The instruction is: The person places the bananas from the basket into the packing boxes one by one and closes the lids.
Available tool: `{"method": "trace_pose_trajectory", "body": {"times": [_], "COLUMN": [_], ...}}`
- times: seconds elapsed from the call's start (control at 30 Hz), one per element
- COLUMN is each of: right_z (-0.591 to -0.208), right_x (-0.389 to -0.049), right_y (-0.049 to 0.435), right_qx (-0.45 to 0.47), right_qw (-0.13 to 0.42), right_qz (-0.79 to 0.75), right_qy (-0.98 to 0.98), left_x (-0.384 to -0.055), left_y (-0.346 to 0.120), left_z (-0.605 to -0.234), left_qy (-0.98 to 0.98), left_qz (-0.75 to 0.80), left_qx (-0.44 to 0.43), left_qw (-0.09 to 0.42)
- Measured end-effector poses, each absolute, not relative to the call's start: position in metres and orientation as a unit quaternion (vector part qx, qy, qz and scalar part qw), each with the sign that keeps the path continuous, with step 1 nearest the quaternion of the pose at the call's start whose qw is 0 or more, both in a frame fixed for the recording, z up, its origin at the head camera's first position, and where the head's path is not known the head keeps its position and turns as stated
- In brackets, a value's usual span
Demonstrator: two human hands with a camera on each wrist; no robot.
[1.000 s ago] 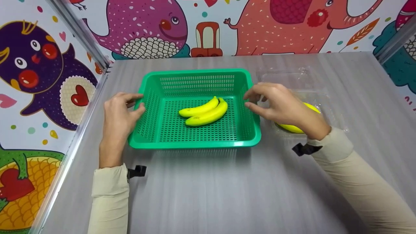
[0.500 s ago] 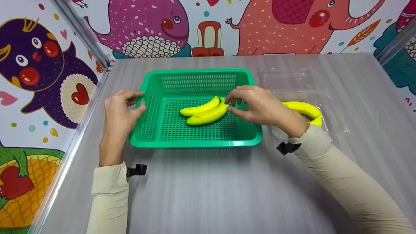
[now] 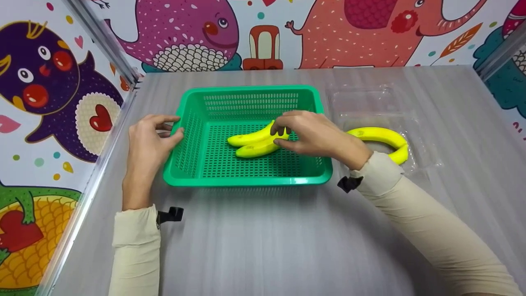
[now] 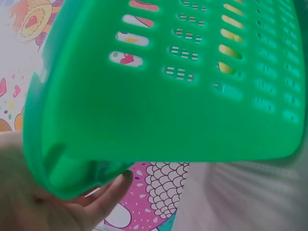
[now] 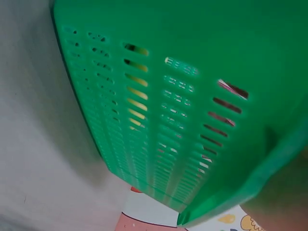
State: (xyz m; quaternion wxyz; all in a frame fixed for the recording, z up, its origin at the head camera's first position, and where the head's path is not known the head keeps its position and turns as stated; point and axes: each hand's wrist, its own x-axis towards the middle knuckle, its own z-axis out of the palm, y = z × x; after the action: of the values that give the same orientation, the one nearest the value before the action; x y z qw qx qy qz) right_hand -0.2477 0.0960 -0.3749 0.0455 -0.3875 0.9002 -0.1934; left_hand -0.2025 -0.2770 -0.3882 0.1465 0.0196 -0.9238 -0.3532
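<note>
R hand (image 3: 307, 133) is hanging half-curled over two curved yellow bananas (image 3: 258, 148), idk if pinching; half-curled L hand (image 3: 148, 142) is touching left side of green plastic basket (image 3: 246, 181), hold unclear.

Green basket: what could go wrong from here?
1. Wrong pick: the two bananas lie close together under the right grip, so it might catch both or nudge one aside.
2. Knock: the right grip reaches over the right rim and could bump the green basket.
3. Slide: the left grip is at the left rim; a loose hold might let the basket shift.
</note>
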Motion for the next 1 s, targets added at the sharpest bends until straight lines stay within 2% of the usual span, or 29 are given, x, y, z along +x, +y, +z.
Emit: {"method": "trace_pose_trajectory", "body": {"times": [0.2, 0.5, 0.83, 1.0], "right_z": [-0.375, -0.388, -0.397, -0.398], "right_x": [-0.252, -0.256, -0.254, -0.253], "right_y": [0.087, 0.077, 0.076, 0.075], "right_qx": [-0.385, -0.387, -0.381, -0.379], "right_qw": [0.07, 0.105, 0.101, 0.116], "right_qz": [-0.175, -0.112, -0.067, -0.053], "right_qy": [0.904, 0.909, 0.916, 0.916], "left_x": [-0.204, -0.203, -0.205, -0.204], "left_y": [-0.283, -0.285, -0.285, -0.286], "left_z": [-0.388, -0.388, -0.388, -0.388], "left_qy": [-0.926, -0.922, -0.925, -0.924], "left_qz": [-0.348, -0.369, -0.365, -0.366], "left_qx": [0.02, 0.031, 0.041, 0.044], "left_qw": [0.144, 0.114, 0.101, 0.102]}}
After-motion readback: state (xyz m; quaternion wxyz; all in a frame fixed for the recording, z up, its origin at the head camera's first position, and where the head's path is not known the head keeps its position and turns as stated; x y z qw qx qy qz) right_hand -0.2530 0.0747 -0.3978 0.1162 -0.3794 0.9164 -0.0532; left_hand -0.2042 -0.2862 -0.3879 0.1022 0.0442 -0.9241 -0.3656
